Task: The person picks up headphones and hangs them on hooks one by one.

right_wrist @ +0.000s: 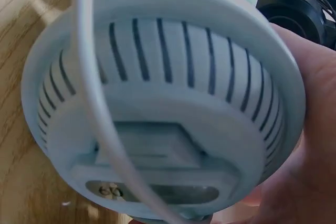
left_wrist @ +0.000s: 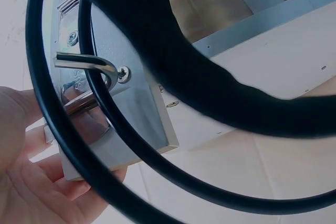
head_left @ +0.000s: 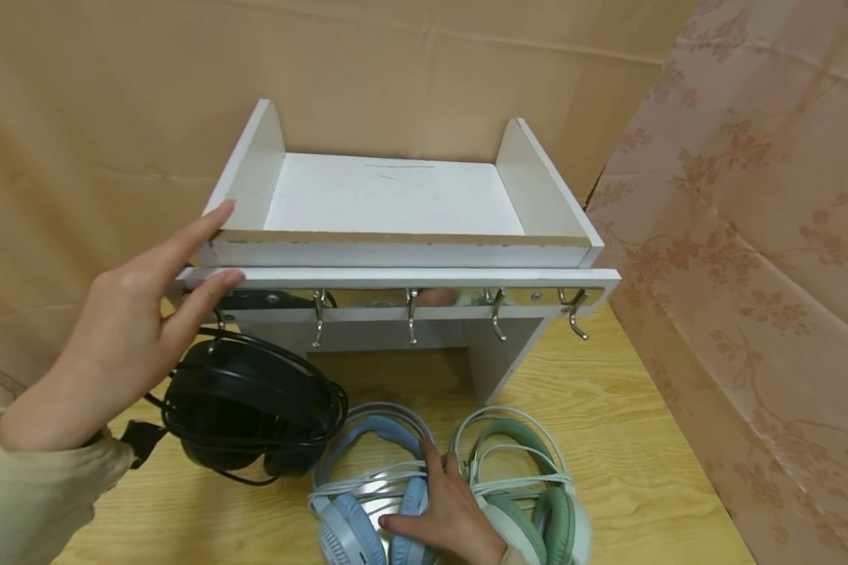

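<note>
My left hand (head_left: 134, 314) grips the left end of a white hook rail (head_left: 367, 275) on the front of a small white shelf (head_left: 396, 192). Black headphones (head_left: 254, 392) hang just below it from the leftmost hook (left_wrist: 94, 64), their thin frame crossing the left wrist view. Down on the table, my right hand (head_left: 455, 510) holds the right ear cup of light blue headphones (head_left: 353, 526), thumb over the cushion. A ribbed pale blue ear cup (right_wrist: 157, 98) fills the right wrist view. Green and white headphones (head_left: 561, 518) lie right beside that hand.
Several bare metal hooks (head_left: 411, 314) line the rail to the right. The shelf stands on a wood-grain table (head_left: 636, 439). A tan cloth (head_left: 424, 78) hangs behind, and a pink flowered cloth (head_left: 763, 259) borders the right side.
</note>
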### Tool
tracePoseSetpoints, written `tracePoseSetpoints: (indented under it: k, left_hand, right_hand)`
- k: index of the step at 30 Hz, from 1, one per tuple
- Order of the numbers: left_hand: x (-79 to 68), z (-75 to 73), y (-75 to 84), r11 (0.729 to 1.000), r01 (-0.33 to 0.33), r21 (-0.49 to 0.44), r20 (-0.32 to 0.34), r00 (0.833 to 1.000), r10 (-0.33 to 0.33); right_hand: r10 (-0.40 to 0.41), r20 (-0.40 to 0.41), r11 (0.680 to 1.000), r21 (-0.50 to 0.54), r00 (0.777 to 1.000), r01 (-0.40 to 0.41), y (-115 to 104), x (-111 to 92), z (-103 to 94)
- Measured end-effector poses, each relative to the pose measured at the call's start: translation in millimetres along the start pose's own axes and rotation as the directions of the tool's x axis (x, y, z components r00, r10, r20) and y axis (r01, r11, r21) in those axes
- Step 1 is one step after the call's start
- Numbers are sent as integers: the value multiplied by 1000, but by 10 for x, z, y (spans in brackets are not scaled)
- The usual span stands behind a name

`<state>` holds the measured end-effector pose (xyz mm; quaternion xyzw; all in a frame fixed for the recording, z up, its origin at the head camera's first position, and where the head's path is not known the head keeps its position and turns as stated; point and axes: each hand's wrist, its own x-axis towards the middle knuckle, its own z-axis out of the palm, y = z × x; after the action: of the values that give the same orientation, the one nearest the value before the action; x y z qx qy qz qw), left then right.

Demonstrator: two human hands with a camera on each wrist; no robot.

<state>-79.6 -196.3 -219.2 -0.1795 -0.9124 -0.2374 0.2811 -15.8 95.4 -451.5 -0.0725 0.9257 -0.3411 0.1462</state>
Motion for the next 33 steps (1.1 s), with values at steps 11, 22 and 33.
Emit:
tracePoseSetpoints:
  k: [11, 22, 33]
  left_hand:
    - [4, 2, 4, 1000, -10, 0, -3, 1000, 10]
    - [-1, 2, 2, 1000, -10, 4, 3, 1000, 10]
    - [-3, 4, -1, 1000, 0, 8, 0, 1000, 0]
  right_hand:
    - [58, 27, 992, 111, 998, -61, -4, -30, 56]
    - [78, 48, 987, 134, 996, -84, 58, -38, 59]
    - [110, 5, 977, 182, 994, -109, 96, -63, 97]
